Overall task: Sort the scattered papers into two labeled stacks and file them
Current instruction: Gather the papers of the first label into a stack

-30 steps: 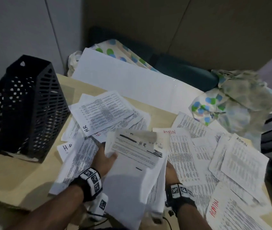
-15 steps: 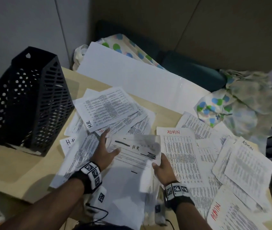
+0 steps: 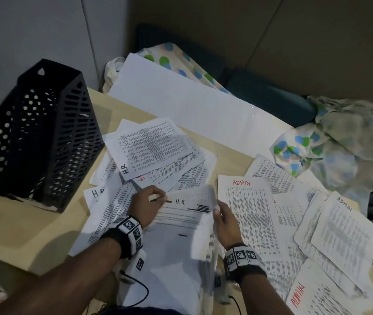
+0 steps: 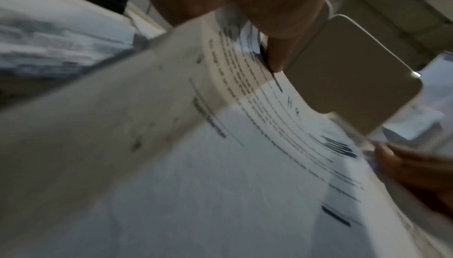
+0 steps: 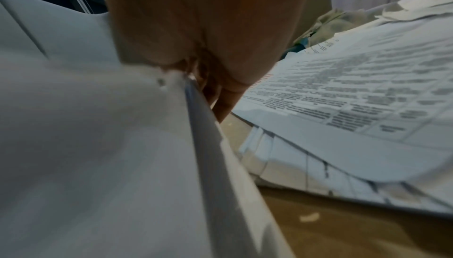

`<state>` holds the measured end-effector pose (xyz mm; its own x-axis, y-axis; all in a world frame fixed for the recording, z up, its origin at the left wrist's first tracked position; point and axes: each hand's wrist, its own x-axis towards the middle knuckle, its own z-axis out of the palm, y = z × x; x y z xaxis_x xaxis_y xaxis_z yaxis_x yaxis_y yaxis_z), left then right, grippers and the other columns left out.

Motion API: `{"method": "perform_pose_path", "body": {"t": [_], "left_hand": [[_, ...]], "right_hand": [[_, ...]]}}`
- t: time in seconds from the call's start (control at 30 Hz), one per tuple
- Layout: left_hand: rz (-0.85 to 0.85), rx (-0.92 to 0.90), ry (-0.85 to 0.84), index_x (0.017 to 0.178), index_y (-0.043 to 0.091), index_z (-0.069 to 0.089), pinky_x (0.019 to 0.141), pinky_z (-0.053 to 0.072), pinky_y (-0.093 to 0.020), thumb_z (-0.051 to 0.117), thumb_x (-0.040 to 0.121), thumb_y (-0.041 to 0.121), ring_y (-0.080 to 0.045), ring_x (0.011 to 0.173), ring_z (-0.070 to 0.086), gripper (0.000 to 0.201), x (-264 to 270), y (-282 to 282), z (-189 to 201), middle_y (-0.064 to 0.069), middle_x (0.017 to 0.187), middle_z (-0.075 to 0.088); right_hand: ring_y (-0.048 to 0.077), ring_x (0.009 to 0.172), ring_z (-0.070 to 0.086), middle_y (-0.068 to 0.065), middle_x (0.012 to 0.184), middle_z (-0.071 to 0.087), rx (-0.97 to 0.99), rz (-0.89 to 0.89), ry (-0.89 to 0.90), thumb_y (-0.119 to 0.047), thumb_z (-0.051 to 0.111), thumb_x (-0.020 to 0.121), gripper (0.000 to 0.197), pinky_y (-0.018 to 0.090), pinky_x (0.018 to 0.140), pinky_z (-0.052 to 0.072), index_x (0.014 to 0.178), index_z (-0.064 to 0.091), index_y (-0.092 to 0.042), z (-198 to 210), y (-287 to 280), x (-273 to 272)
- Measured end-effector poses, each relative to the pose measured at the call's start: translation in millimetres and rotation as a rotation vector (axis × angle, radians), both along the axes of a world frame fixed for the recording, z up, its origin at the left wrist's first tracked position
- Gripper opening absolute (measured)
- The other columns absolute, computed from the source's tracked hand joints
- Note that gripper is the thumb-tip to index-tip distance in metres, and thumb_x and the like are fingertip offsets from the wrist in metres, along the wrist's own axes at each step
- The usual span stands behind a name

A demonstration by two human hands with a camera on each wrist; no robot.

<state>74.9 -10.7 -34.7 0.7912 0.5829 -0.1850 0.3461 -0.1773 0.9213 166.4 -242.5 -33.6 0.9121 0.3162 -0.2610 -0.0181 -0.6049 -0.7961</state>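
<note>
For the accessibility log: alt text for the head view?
Both hands hold an HR-marked sheet, left hand and right hand at its edges, above scattered HR and ADMIN papers on a table; a black mesh file holder stands left.

My feeds: dim indoor light, soft shadows; head view bends at edges; both wrist views heavily motion-blurred.

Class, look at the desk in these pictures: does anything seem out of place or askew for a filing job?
Yes. The black perforated plastic file holder lies tipped on its side on the wooden desk, and red-lettered ADMIN sheets and HR sheets overlap at odd angles, unsorted.
</note>
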Motion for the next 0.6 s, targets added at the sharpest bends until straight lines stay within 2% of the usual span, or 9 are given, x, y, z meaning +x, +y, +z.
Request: {"method": "perform_pose_path", "body": {"t": [0.07,0.13,0.17,0.23,0.33,0.4,0.47,0.5,0.6], "left_hand": [[0.085,-0.042,0.019,0.081,0.021,0.065,0.067,0.046,-0.019,0.076,0.078,0.022,-0.011,0.080,0.063,0.012,-2,4,-6,0.004,0.085,0.068],[0.126,-0.073,0.030,0.083,0.021,0.064,0.072,0.047,-0.024,0.077,0.077,0.024,-0.014,0.084,0.063,0.014,-4,6,-11,0.003,0.088,0.068],[0.132,-0.095,0.027,0.084,0.020,0.064,0.073,0.049,-0.026,0.077,0.077,0.024,-0.015,0.085,0.064,0.015,-5,7,-13,0.002,0.089,0.069],[0.126,-0.131,0.027,0.084,0.022,0.063,0.073,0.052,-0.029,0.076,0.078,0.025,-0.016,0.085,0.065,0.015,-7,6,-15,0.002,0.091,0.070],[0.132,-0.140,0.030,0.081,0.024,0.061,0.067,0.050,-0.026,0.074,0.080,0.025,-0.015,0.083,0.064,0.012,-9,8,-16,0.003,0.090,0.070],[0.165,-0.135,0.020,0.084,0.020,0.062,0.063,0.046,-0.022,0.072,0.081,0.025,-0.015,0.080,0.062,0.011,-10,10,-13,0.004,0.088,0.068],[0.192,-0.139,0.013,0.092,0.014,0.061,0.061,0.041,-0.018,0.070,0.084,0.024,-0.014,0.082,0.058,0.015,-11,12,-10,0.004,0.090,0.063],[0.209,-0.173,0.006,0.096,0.013,0.060,0.062,0.041,-0.018,0.069,0.084,0.023,-0.014,0.085,0.057,0.019,-12,12,-11,0.004,0.094,0.061],[0.199,-0.317,0.020,0.106,0.022,0.058,0.078,0.049,-0.028,0.074,0.080,0.025,-0.017,0.098,0.059,0.031,-17,12,-18,0.002,0.106,0.062]], "right_hand": [[0.012,0.089,0.062,-0.003,0.098,0.065,-0.015,-0.030,-0.046,-0.009,0.047,0.096,0.033,0.014,0.073,0.050,0.128,0.049,-0.019,-2,-1,-1],[-0.002,0.066,0.059,-0.010,0.078,0.060,-0.003,-0.039,-0.038,0.002,0.050,0.091,0.043,0.006,0.058,0.044,0.127,0.044,-0.020,-4,-2,-7],[-0.005,0.063,0.058,-0.011,0.078,0.058,0.005,-0.027,-0.017,0.005,0.053,0.087,0.050,0.007,0.058,0.045,0.130,0.041,-0.018,-8,-4,-11],[-0.008,0.072,0.059,-0.013,0.089,0.058,-0.038,-0.004,0.044,0.010,0.054,0.083,0.057,0.003,0.064,0.045,0.132,0.039,-0.015,-16,-7,-17],[0.001,0.082,0.059,-0.006,0.093,0.061,-0.117,-0.050,0.163,0.002,0.062,0.083,0.053,0.009,0.069,0.047,0.131,0.044,-0.012,-28,-11,-16],[0.016,0.083,0.063,0.001,0.091,0.065,-0.208,0.002,0.185,-0.008,0.069,0.079,0.043,0.025,0.075,0.052,0.117,0.053,-0.023,-33,-17,-15],[0.026,0.085,0.065,0.008,0.089,0.067,-0.231,0.065,0.217,-0.010,0.074,0.076,0.038,0.039,0.080,0.055,0.101,0.057,-0.032,-30,-21,-15],[0.027,0.086,0.066,0.008,0.089,0.067,-0.217,0.078,0.227,-0.008,0.075,0.074,0.039,0.038,0.081,0.056,0.101,0.058,-0.031,-29,-23,-15],[0.015,0.089,0.064,-0.004,0.095,0.066,-0.263,0.176,0.225,-0.003,0.076,0.073,0.054,0.017,0.074,0.051,0.119,0.053,-0.021,-24,-22,-17]]}}
